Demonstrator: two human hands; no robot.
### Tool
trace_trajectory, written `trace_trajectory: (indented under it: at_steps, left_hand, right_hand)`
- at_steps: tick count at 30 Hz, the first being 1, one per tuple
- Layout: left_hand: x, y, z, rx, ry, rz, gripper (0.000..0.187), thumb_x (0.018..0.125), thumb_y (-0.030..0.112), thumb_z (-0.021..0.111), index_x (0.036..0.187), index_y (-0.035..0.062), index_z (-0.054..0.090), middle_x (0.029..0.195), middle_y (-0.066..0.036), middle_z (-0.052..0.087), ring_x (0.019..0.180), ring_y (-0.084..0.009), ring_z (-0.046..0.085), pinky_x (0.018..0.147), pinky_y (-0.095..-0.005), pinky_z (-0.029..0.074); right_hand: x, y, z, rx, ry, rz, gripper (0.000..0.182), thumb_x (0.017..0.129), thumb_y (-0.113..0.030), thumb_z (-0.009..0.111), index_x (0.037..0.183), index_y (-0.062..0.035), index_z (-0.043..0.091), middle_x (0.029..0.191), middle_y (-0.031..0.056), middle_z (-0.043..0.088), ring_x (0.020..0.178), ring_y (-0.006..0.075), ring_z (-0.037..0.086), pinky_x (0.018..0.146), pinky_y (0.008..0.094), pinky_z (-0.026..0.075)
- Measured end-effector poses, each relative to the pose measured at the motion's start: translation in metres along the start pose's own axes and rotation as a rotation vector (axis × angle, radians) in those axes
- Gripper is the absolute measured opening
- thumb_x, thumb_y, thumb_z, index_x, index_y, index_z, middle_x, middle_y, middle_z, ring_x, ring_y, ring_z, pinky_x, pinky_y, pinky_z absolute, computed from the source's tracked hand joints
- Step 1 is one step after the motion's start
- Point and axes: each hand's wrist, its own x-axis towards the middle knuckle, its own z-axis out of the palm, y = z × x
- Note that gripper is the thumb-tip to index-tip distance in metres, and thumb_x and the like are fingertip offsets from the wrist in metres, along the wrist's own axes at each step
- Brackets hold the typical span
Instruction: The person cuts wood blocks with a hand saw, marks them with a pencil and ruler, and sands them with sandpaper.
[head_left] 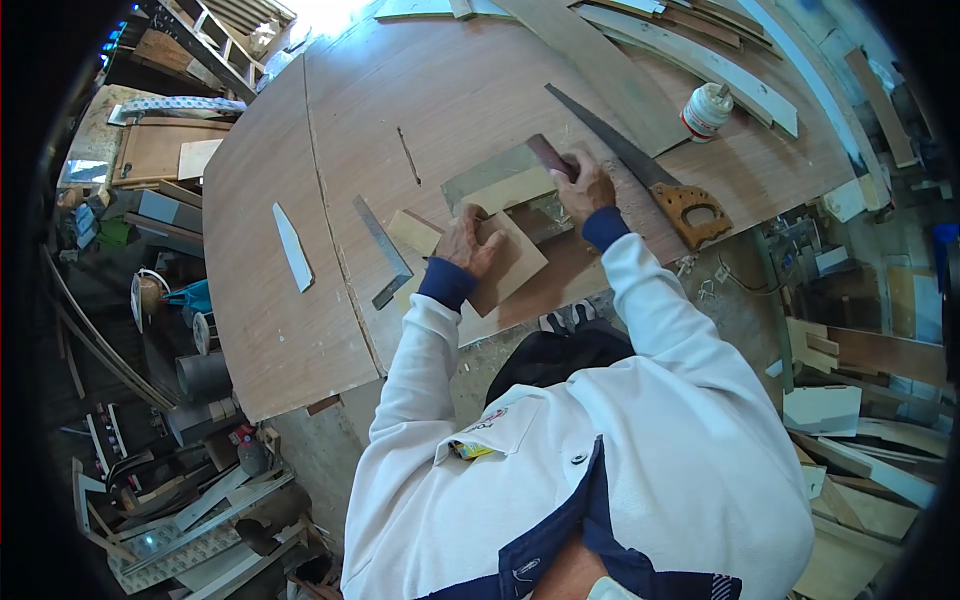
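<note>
My left hand (468, 243) grips a square piece of light wood (515, 264) at its left side, with the thumb spread on top. A dark reddish-brown block (548, 153) is held in my right hand (587, 188), fingers closed around its near end. Just beyond my hands, a pale wooden strip (515, 190) lies along a flat grey-green board (480, 178). Left of my left hand are a small light offcut (414, 232) and a try square (382, 250). A handsaw (625, 150) with a wooden handle lies to the right of my right hand.
The large wooden table (260, 200) has a seam on its left side. On it are a white pointed strip (292, 247), a thin dark rod (408, 156) and a white bottle (707, 110). Long boards (690, 60) are stacked at the far right; scrap wood (850, 450) crowds the floor.
</note>
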Motion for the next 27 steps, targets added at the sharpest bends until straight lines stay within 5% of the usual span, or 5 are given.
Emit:
trace_trajectory:
  at_steps: [4, 9, 18, 26, 27]
  left_hand:
    - [-0.030, 0.021, 0.000, -0.022, -0.032, -0.068, 0.064, 0.076, 0.043, 0.069, 0.116, -0.0022, 0.048, 0.096, -0.024, 0.061, 0.090, -0.0362, 0.061, 0.082, -0.0395, 0.048]
    - [-0.061, 0.030, -0.003, -0.069, -0.164, -0.212, 0.117, 0.056, 0.068, 0.076, 0.132, -0.0057, 0.026, 0.123, -0.034, 0.049, 0.116, -0.0455, 0.051, 0.099, -0.0410, 0.043]
    - [-0.068, 0.021, 0.018, -0.011, 0.120, -0.174, 0.092, 0.065, 0.060, 0.074, 0.121, -0.0016, 0.036, 0.097, -0.030, 0.058, 0.096, -0.0412, 0.061, 0.086, -0.0434, 0.047]
    - [-0.011, 0.029, 0.031, 0.193, 0.070, 0.055, 0.066, 0.081, 0.050, 0.061, 0.117, -0.0019, 0.042, 0.104, -0.027, 0.058, 0.095, -0.0411, 0.059, 0.081, -0.0459, 0.047]
    - [-0.004, 0.029, 0.034, 0.237, 0.071, 0.075, 0.065, 0.081, 0.050, 0.062, 0.116, -0.0014, 0.042, 0.103, -0.026, 0.058, 0.095, -0.0405, 0.059, 0.081, -0.0452, 0.047]
  right_hand:
    - [-0.003, -0.057, 0.026, -0.173, -0.221, -0.194, 0.030, 0.077, -0.028, 0.064, 0.099, -0.0092, 0.065, 0.099, 0.0181, 0.067, 0.095, 0.0326, 0.064, 0.086, 0.0408, 0.050]
    - [-0.004, -0.095, 0.072, -0.263, -0.451, -0.143, 0.031, 0.077, -0.028, 0.065, 0.102, -0.0113, 0.063, 0.102, 0.0147, 0.066, 0.100, 0.0306, 0.062, 0.090, 0.0401, 0.049]
    - [0.068, -0.033, 0.072, -0.451, -0.229, -0.125, 0.030, 0.080, -0.023, 0.064, 0.109, -0.0156, 0.062, 0.109, 0.0127, 0.065, 0.108, 0.0318, 0.058, 0.092, 0.0433, 0.047]
    - [0.088, 0.003, 0.032, -0.435, -0.208, 0.000, 0.037, 0.081, -0.034, 0.066, 0.112, -0.0140, 0.061, 0.112, 0.0136, 0.063, 0.109, 0.0328, 0.057, 0.092, 0.0424, 0.047]
    - [0.080, 0.007, 0.029, -0.487, 0.003, -0.132, 0.040, 0.082, -0.036, 0.064, 0.114, -0.0123, 0.060, 0.114, 0.0140, 0.062, 0.110, 0.0332, 0.056, 0.093, 0.0425, 0.046]
